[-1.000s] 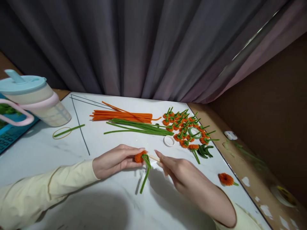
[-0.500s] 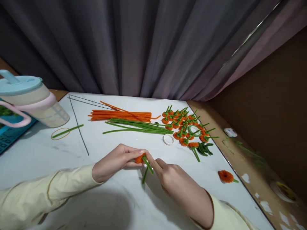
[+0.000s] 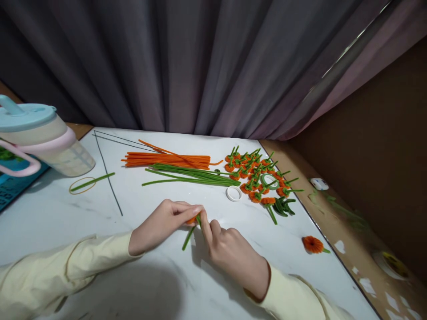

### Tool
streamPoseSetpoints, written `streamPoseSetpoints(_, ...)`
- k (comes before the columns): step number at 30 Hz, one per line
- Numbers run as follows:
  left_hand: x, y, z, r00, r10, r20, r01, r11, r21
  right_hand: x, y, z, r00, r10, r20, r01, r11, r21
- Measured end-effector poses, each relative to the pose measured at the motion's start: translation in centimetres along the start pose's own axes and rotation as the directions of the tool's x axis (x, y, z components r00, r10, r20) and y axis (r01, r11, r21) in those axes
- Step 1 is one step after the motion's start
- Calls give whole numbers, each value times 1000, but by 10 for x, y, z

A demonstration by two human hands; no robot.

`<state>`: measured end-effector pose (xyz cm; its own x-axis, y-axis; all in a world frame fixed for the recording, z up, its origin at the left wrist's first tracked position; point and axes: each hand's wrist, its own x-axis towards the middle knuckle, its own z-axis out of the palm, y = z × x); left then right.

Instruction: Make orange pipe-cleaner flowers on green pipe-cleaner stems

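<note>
My left hand (image 3: pixel 160 226) pinches a small orange pipe-cleaner flower (image 3: pixel 191 219) just above the white table (image 3: pixel 66 213). My right hand (image 3: pixel 230 253) meets it from the right, its fingers closed on the flower's green stem (image 3: pixel 188 236), which hangs down to the left. Both hands touch at the flower, which is mostly hidden by the fingertips.
Bundles of orange pipe cleaners (image 3: pixel 168 160) and green pipe cleaners (image 3: pixel 193 176) lie behind. Several finished orange flowers (image 3: pixel 256 175) are heaped at the right with a white ring (image 3: pixel 234 193) and green tape roll (image 3: pixel 269 181). One flower (image 3: pixel 312 244) lies alone. A lidded cup (image 3: pixel 40 138) stands far left.
My right hand has moved left and closed in on the flower. The green stem has swung from pointing down-right to down-left. The thin stick seen earlier in my right hand no longer shows.
</note>
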<state>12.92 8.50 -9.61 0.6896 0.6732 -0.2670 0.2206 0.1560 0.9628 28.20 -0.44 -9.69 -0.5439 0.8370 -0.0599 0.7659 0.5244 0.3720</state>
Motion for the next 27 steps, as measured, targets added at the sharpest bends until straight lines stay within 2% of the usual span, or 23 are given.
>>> streamPoseSetpoints(3,-2,1,0,996,80,-41,-74,990,122,0,1,-3,999,35,15,-37,990,139)
streamPoseSetpoints(6,-2,2,-1,995,94,-31,-88,983,163,-2,4,-5,993,58,100,-86,948,306)
streamPoseSetpoints(8,0,2,-2,1000,30,-5,-29,994,101,-3,9,-5,986,64,154,-132,866,483)
streamPoseSetpoints(11,1,4,-4,993,-98,64,102,992,-74,-3,17,-4,984,74,159,-166,684,710)
streamPoseSetpoints(12,1,5,-4,989,-121,83,130,984,-119,-2,19,-3,984,79,158,-171,649,741)
streamPoseSetpoints(14,1,5,-5,987,-133,91,146,977,-156,-2,20,-3,981,78,176,-184,642,744)
streamPoseSetpoints(17,1,5,-5,992,-105,69,112,987,-115,-2,17,-2,978,79,192,-198,633,748)
streamPoseSetpoints(21,1,3,-3,997,-66,50,70,994,-88,-1,16,-3,974,174,147,-212,460,862)
streamPoseSetpoints(24,1,5,-3,992,-114,61,122,979,-161,1,21,-5,967,204,156,-216,320,922)
streamPoseSetpoints(27,0,8,-4,979,-182,93,201,938,-281,1,24,-4,972,204,114,-171,290,942)
